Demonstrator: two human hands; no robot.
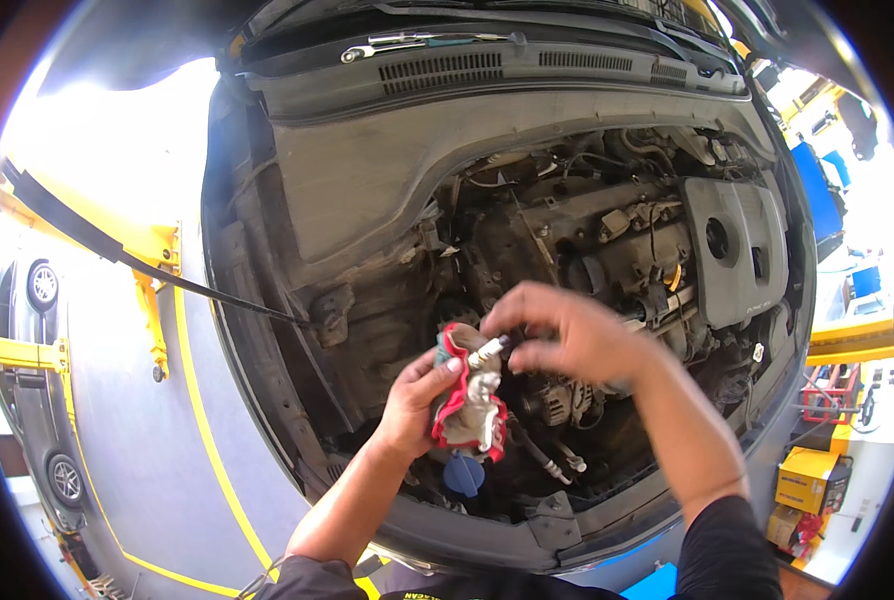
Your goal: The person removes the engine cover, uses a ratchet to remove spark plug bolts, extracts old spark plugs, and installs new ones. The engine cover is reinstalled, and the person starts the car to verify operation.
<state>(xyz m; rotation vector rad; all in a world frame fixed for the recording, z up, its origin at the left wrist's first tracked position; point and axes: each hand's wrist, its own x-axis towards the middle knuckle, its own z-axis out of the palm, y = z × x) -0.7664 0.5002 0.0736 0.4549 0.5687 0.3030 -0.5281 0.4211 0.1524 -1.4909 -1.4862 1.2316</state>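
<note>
Engine bay (pixel 357 310) lies open below the vented cowl (pixel 587 62), with a grey cover (pixel 742 285) at its right and a ratchet (pixel 355 54) on the cowl. Right hand (pixel 557 335), blurred, has its fingers curled at the rod's dark tip, and I cannot tell whether they pinch it; left hand (pixel 422 395) pinches a red-edged cloth (pixel 457 432) over the bay, near a blue cap (pixel 463 476). White rod (pixel 485 354) sits against the cloth's upper folds, between the 2 hands.
</note>
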